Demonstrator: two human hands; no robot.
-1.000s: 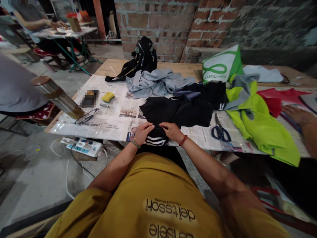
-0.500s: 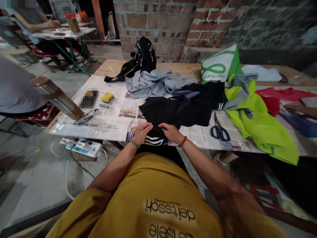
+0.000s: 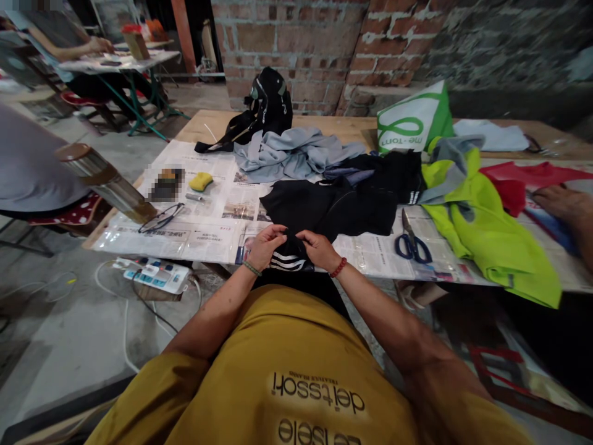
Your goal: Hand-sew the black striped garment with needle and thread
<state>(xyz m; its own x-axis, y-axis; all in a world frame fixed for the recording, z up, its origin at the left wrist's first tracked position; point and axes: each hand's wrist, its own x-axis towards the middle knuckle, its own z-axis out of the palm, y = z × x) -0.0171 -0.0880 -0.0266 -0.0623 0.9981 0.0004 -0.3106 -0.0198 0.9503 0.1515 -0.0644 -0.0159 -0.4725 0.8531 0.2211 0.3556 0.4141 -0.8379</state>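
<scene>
A black garment point(image 3: 324, 207) with white stripes lies across the newspaper at the front of the table. Its striped end hangs at the table's front edge, between my two hands. My left hand point(image 3: 265, 247) pinches the black cloth with thumb and forefinger. Close beside it, my right hand point(image 3: 319, 248) pinches the same cloth, fingers curled. Anything smaller between the fingertips is too small to make out. Blue-handled scissors point(image 3: 412, 241) lie on the newspaper to the right of my right hand.
Grey cloth point(image 3: 296, 153), a black bag point(image 3: 271, 102) and a green-and-white bag point(image 3: 414, 120) are farther back. A neon-yellow garment point(image 3: 500, 235) drapes over the edge at right, near another person's hand point(image 3: 560, 201). Glasses point(image 3: 162, 217), a yellow sponge point(image 3: 200, 181) and a tall bottle point(image 3: 109, 182) stand left.
My hands stay nearly in place on the black garment, with only a slight shift of the fingers. At the right, the other person's hand has come farther into view.
</scene>
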